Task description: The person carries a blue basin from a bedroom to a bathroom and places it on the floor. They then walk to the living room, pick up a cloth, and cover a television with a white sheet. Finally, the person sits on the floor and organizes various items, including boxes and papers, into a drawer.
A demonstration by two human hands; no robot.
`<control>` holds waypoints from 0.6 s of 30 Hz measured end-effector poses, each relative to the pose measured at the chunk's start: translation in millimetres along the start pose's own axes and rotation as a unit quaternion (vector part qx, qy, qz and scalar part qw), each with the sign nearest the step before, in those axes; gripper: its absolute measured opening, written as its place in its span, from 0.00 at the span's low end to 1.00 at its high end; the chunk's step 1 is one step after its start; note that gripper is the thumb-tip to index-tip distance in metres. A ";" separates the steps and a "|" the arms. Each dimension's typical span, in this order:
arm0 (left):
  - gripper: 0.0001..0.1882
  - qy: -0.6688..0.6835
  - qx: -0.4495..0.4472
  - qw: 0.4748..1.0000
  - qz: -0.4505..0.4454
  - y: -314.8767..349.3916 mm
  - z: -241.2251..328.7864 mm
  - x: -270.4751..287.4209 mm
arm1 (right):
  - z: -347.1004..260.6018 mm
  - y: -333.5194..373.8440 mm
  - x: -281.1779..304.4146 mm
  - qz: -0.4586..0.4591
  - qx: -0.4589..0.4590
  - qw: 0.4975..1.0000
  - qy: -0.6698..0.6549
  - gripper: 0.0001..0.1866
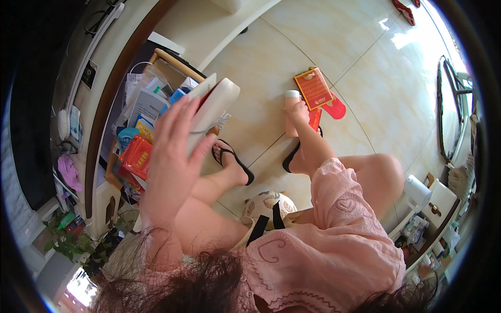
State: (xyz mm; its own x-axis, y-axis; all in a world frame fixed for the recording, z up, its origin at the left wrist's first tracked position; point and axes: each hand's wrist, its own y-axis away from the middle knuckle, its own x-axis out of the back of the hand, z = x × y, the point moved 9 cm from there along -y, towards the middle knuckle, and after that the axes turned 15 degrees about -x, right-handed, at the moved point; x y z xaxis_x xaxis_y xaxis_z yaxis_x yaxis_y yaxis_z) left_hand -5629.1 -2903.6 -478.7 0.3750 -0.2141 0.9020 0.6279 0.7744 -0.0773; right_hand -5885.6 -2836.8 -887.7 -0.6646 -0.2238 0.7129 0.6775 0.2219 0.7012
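Observation:
My left hand [175, 138] is closed around a thick cream notebook-like case [214, 107], held up over the open drawer's edge. A grey cord with a tassel and a brown wooden button fastens around the case, and something red shows between its layers. Lower down, near the floor, the fingers of my right hand [298, 112] wrap around a pink bottle [292, 99] with a white lid, held upright. Beside that hand lie an orange-red patterned flat packet [314, 88] and a red rounded envelope piece [336, 107]. Another red packet is partly hidden behind my right hand.
On the left, a pulled-out drawer [175, 65] holds papers, boxes and a red packet [137, 157]. Under me is a round leaf-patterned stool [270, 203]. A shelf unit with a white roll [417, 191] stands at right. A plant [86, 237] sits at lower left.

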 end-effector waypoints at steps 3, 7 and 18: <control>0.27 0.020 0.007 0.998 -0.058 1.1 -1.5 -8.2 | -20.4 -31.7 -30.3 -0.031 0.075 0.997 0.014 0.34; 0.28 0.041 0.024 0.995 -0.083 -0.4 -13.0 -17.4 | -87.2 29.5 38.4 0.123 0.258 0.950 -0.128 0.33; 0.28 0.066 0.031 0.993 -0.096 14.6 -19.9 -18.0 | -118.1 38.3 68.0 0.103 0.344 0.883 -0.301 0.33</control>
State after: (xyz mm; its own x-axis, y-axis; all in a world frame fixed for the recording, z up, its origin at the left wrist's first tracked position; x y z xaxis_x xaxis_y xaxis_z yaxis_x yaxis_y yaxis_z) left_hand -5613.1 -2900.2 -504.4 0.3406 -0.4344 0.8339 0.6551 0.7458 0.1209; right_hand -5867.5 -2955.6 -812.9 -0.7371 0.3885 0.5529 0.5893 0.7700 0.2446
